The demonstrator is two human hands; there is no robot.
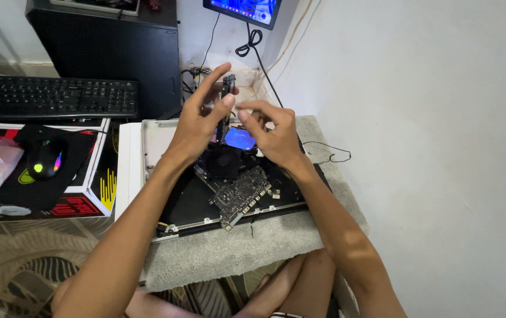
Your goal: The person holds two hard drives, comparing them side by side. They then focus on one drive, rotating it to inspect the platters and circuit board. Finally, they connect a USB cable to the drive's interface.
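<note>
Nearest the camera: the person's bare knees, then a grey towel [247,250] spread under an opened laptop case [147,141], bottom cover off.

Inside the case: logic board [240,194] lying flat, long axis diagonal, running from near-left to far-right. Just behind it a black round fan [223,162], then a patch of blue [240,139] under the hands; can't tell what it is.

Both hands are raised over the far half of the case. Left hand [197,126] pinches a narrow dark component [227,88] between thumb and fingers. The part stands roughly upright, long axis vertical, upper end pointing away toward the wall, lower end hidden behind the thumb. It's held clear above the case, not touching it.

Right hand [273,138] sits just right of the part, fingers curled, thumb and index tips brought together near the left thumb. Can't tell whether they grip anything or touch the part.

Further left: black mouse [47,159] on a mousepad, black keyboard [53,97] behind it. Far back: black PC tower [112,47], monitor corner [247,10], cables [253,44] down the white wall.
</note>
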